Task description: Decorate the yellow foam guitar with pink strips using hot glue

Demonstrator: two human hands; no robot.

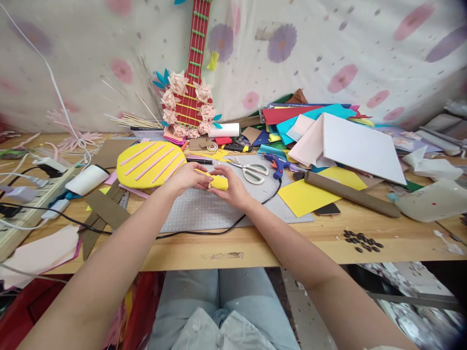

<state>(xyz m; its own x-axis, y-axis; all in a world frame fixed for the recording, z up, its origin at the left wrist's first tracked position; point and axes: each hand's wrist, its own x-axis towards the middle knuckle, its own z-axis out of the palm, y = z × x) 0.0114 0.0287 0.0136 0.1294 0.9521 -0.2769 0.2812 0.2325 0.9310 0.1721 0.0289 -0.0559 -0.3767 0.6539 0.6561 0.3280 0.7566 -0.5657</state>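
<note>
Both of my hands meet above the grey cutting mat (197, 211), holding a small yellow piece (219, 183) that looks like folded or rolled craft paper or foam. My left hand (191, 178) pinches its left end, and my right hand (230, 187) wraps its fingers round the right part. Some of the piece is hidden by the fingers. Left of my hands lies a yellow oval (150, 164) with pink strips across it. White-handled scissors (254, 173) rest just beyond my right hand, beside a blue glue gun (278, 164).
A red craft guitar (189, 104) with pink paper flowers leans against the curtain. Coloured sheets and a white board (361, 146) pile up at right, near a brown roll (352, 194). Dark oval beads (362, 241) lie near the front edge. A power strip (32, 204) stands left; a black cable crosses the mat.
</note>
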